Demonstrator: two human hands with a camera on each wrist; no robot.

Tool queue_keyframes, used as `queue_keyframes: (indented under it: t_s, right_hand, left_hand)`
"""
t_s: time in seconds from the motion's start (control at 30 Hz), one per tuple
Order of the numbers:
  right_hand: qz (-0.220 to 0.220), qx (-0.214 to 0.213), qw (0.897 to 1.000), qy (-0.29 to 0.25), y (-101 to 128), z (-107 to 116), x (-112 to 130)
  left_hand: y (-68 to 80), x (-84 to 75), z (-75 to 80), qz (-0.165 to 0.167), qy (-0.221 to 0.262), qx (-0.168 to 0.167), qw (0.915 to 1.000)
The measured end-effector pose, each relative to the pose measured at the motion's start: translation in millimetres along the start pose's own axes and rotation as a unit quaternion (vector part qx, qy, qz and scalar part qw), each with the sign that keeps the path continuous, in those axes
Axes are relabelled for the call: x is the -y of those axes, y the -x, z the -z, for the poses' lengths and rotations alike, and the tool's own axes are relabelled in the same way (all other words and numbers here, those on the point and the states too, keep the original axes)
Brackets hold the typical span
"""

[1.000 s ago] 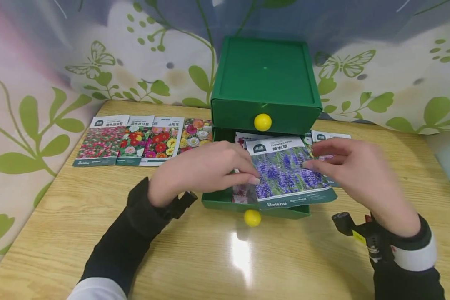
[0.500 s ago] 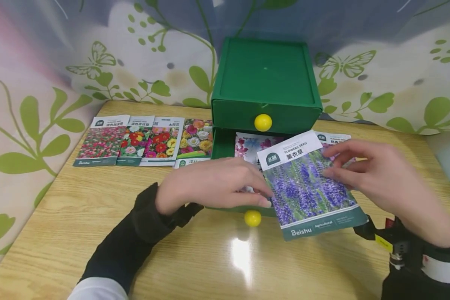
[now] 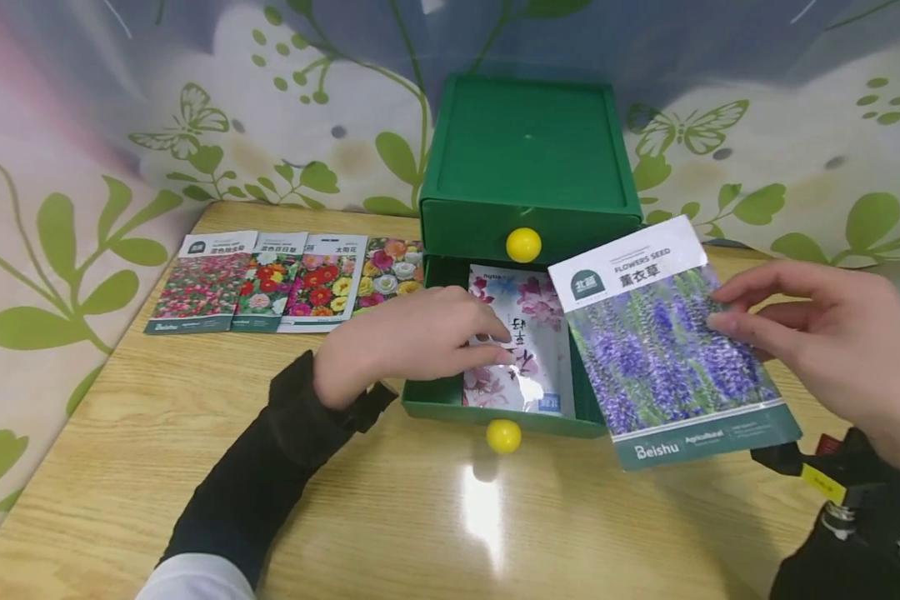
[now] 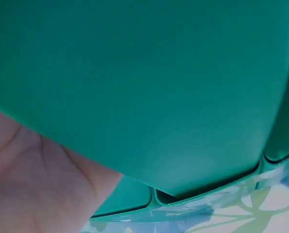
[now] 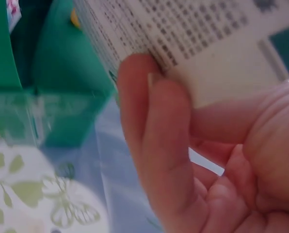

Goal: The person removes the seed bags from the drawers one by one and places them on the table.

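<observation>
My right hand [image 3: 832,333] pinches a lavender seed packet [image 3: 660,350] by its right edge, tilted in the air to the right of the drawer. In the right wrist view, the fingers [image 5: 166,141] lie against the packet's printed back [image 5: 212,58]. Over the open lower drawer [image 3: 442,400] hangs my left hand [image 3: 420,333], fingers slightly bent, partly covering a pink-blossom seed packet [image 3: 543,350] that lies inside. Whether the fingertips touch that packet cannot be told. The left wrist view has the palm [image 4: 47,179] beside the drawer's green wall [image 4: 149,97].
The green drawer box [image 3: 532,142] stands against the wall, its upper drawer [image 3: 465,229] closed. A yellow knob [image 3: 504,436] fronts the lower drawer. Several overlapping flower seed packets [image 3: 206,283] lie left on the wooden table [image 3: 390,517].
My right hand has lifted the lavender packet out over the drawer's edge and carried it right, uncovering the pink-blossom packet. My left hand shifted toward the right, then back a little.
</observation>
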State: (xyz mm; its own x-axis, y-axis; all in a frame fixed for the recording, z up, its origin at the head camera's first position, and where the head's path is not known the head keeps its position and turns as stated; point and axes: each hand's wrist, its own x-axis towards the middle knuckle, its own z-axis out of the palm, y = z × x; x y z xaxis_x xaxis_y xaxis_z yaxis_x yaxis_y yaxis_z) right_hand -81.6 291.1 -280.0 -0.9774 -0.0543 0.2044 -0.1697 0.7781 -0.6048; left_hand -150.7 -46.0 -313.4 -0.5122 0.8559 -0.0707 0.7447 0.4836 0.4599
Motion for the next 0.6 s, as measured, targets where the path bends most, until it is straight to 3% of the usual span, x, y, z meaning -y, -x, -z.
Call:
queue_keyframes:
  t_s: [0.23,0.33,0.43,0.53,0.6]
  right_hand:
    - [-0.022,-0.117,0.991,-0.066,-7,16,-30]
    - [-0.066,-0.172,0.981,-0.060,-13,19,-37]
    - [-0.134,-0.222,0.965,-0.047,-20,20,-41]
    - [-0.178,-0.249,0.952,-0.034,-29,18,-47]
    - [-0.195,-0.242,0.950,-0.020,-34,17,-54]
  left_hand:
    - [-2.2,7.0,-2.3,0.028,-0.033,-0.012,0.9990]
    - [-2.6,8.1,-2.8,0.033,-0.035,-0.013,0.9988]
    - [-3.2,8.1,-3.5,0.034,-0.035,-0.012,0.9987]
    - [-3.9,7.6,-4.0,0.037,-0.040,-0.014,0.9984]
    - [-4.6,7.3,-4.5,0.038,-0.043,-0.014,0.9983]
